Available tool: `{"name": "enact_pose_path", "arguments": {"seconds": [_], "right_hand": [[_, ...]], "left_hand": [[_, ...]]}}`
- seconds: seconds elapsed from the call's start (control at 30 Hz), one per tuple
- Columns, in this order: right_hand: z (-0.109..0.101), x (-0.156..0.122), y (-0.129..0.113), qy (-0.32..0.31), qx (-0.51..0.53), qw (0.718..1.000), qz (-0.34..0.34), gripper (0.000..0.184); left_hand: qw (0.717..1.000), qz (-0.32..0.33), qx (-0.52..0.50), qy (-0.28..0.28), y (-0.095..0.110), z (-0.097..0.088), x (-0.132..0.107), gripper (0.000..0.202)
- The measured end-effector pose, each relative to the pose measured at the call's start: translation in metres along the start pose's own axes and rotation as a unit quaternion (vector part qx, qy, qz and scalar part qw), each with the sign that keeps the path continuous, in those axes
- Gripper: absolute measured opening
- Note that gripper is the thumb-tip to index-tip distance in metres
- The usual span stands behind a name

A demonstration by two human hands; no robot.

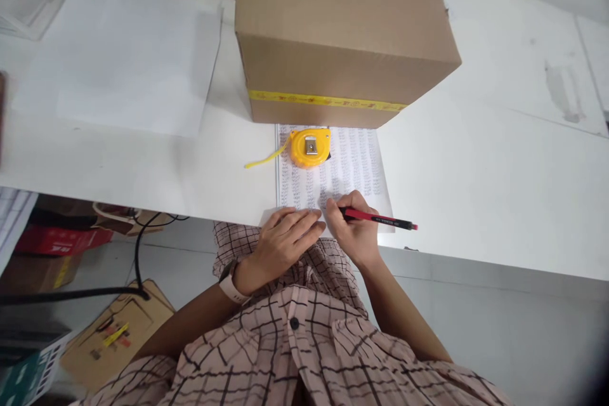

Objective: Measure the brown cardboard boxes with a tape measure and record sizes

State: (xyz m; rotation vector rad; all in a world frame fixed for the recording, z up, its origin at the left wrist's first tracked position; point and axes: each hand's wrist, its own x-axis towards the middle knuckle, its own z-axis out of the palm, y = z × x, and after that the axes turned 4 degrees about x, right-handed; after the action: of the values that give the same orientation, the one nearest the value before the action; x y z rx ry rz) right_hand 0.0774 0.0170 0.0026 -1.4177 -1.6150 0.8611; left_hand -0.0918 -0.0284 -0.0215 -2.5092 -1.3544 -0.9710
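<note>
A sheet of paper [354,165] covered with columns of small handwriting lies at the table's front edge, its far end reaching the cardboard box. My right hand [356,228] is closed round a red and black pen [380,218], whose tip points left at the sheet; whether it touches the paper I cannot tell. Flat on the sheet's lower left part rests my left hand [285,244], fingers stretched out and holding nothing. Just beyond both hands a yellow tape measure [309,148] lies on the paper, its yellow wrist strap trailing left.
Behind the sheet stands a large cardboard box [328,76] with yellow tape along its lower side. Blank white sheets [133,63] lie on the white table [495,184] at the left. Below the table's left edge are a black cable [137,254] and flattened cardboard [118,336].
</note>
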Motion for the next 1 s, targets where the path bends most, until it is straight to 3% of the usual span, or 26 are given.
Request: {"name": "enact_pose_path", "arguments": {"seconds": [1.0], "right_hand": [[0.0007, 0.0007, 0.0059, 0.004, 0.027, 1.000, -0.005, 0.029]], "left_hand": [[1.000, -0.003, -0.010, 0.011, 0.0004, 0.0018, 0.0011, 0.017]]}}
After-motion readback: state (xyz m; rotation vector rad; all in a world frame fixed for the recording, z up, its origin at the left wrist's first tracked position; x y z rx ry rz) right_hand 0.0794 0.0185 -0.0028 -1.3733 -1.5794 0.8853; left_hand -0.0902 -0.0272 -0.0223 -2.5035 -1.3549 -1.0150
